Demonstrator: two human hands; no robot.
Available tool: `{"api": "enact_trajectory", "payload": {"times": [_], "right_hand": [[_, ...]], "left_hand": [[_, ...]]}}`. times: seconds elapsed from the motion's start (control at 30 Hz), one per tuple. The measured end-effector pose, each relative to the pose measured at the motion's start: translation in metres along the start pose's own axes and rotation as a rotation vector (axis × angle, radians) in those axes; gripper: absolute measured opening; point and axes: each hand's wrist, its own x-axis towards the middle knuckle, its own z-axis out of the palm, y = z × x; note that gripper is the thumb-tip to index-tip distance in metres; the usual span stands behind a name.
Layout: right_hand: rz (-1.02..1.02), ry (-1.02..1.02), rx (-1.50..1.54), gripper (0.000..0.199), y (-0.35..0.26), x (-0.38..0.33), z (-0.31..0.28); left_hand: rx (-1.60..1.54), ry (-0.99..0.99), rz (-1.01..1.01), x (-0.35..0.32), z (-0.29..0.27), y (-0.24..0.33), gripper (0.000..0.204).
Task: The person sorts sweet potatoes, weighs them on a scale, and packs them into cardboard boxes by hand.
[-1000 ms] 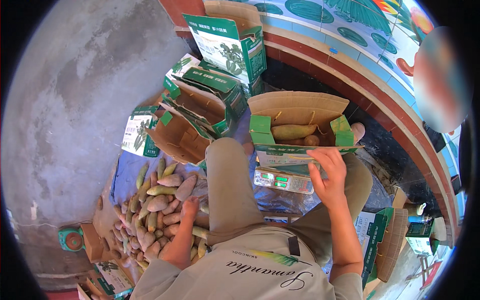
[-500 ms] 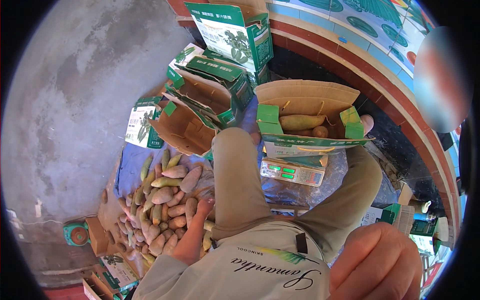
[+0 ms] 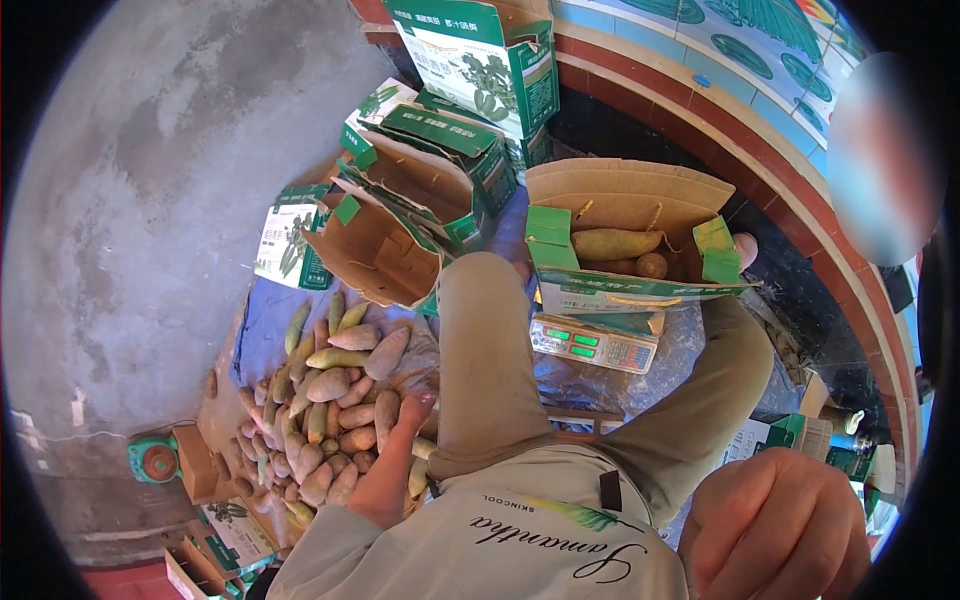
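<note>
My left hand [image 3: 418, 405] hangs beside my left thigh, at the edge of a pile of root vegetables [image 3: 328, 385], some greenish and long, others brownish pink and plump. Its fingers are too small and partly hidden to make out. Close to the camera at the lower right is my right hand [image 3: 780, 525], its fingers curled in; whatever they may hold is out of sight. Between my knees an open green-and-white carton [image 3: 625, 285] stands on a digital scale [image 3: 592, 343] with lit green displays. A long greenish root [image 3: 615, 244] and a rounder one lie in it.
Left of my knee stand open cartons [image 3: 375, 250], with more stacked behind [image 3: 470, 70]. A blue sheet [image 3: 262, 320] lies under part of the pile. A green round device [image 3: 152, 461] sits at the left. A tiled ledge [image 3: 690, 90] curves along the right.
The whole scene has shifted slightly to the right in the view. My right hand is a little farther right and stays curled. My left hand remains by the thigh.
</note>
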Motion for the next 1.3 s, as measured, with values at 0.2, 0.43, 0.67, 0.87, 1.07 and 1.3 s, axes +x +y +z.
{"api": "enact_trajectory", "payload": {"times": [0.2,0.43,0.67,0.87,1.07,1.3], "right_hand": [[0.089,-0.044,0.056,0.014,-0.028,-0.035,-0.015],[0.154,-0.121,0.179,0.016,-0.024,-0.029,-0.023],[0.257,-0.191,0.239,0.019,-0.031,-0.033,-0.029],[0.233,-0.326,0.255,0.021,-0.031,-0.024,-0.043],[0.346,-0.287,0.082,0.026,-0.036,0.001,-0.03],[0.203,-0.254,0.072,0.013,-0.027,-0.025,-0.055]], "left_hand": [[0.114,-0.044,-0.033,-0.01,-0.002,0.024,0.035],[0.226,-0.027,0.14,0.007,0.007,-0.04,0.032],[0.182,-0.069,-0.036,-0.005,0.009,0.006,0.032],[0.191,-0.053,-0.038,-0.003,0.009,-0.034,0.033],[0.266,-0.072,-0.089,-0.009,0.009,-0.011,0.034],[0.208,-0.073,-0.085,-0.006,0.015,-0.009,0.037]]}}
